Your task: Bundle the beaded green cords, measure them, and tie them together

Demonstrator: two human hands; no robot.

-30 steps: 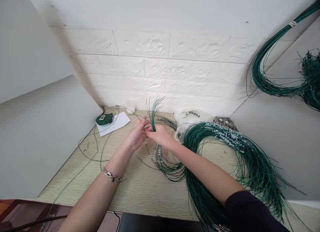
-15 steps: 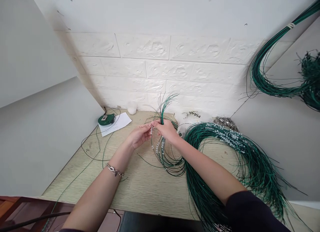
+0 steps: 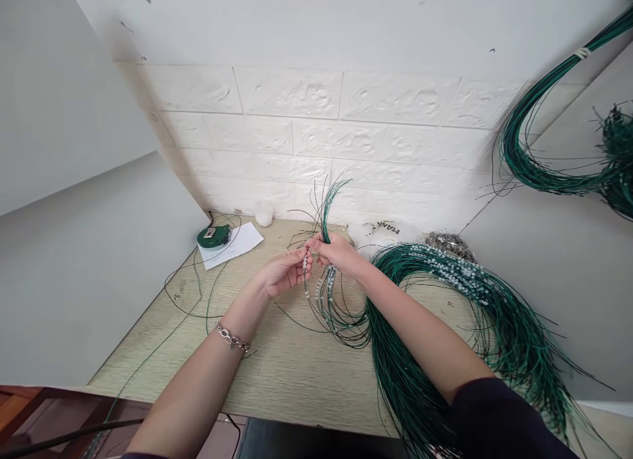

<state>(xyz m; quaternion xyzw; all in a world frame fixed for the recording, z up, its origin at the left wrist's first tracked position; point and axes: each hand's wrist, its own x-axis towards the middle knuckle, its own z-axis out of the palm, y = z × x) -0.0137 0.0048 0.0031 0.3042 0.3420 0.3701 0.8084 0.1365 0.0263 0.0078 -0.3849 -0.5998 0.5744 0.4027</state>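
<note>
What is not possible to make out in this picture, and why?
In the head view:
green strands, gripped part: hidden by the right hand
hanging bundle: cut off by the right edge
large bundle, partly: behind the dark sleeve
marks on the white paper: too small to read

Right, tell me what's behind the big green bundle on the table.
Behind the big green bundle, a white bag and a dark speckled heap show. It covers part of each; those parts cannot be seen.

Hands (image 3: 285, 272) (image 3: 339, 253) close together, fingers (image 3: 297, 255) pinched, forearms (image 3: 202, 386) (image 3: 420, 334) angled inward
</note>
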